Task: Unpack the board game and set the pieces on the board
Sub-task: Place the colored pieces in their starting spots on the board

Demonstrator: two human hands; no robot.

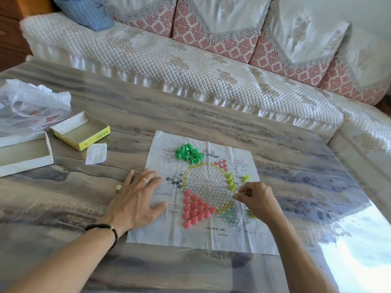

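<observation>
A thin paper game board [203, 237] with a star grid lies flat on the table. Several pink cone pieces [195, 209] stand on its lower left point. A heap of green pieces [189, 153] lies near the board's top edge. A few yellow-green pieces [231, 180] stand along the right point, one more [246, 178] beside them. My left hand [135, 197] rests flat, fingers spread, on the board's left edge. My right hand [257, 197] pinches a yellow-green piece at the right point; more yellow pieces [251, 214] show partly under it.
An open yellow box half [81, 130] and a white box half [25, 153] sit at the left, with a crumpled plastic bag [31, 104] behind. A folded leaflet [96, 153] and a small die [118, 188] lie near my left hand. A sofa [190, 60] borders the table's far side.
</observation>
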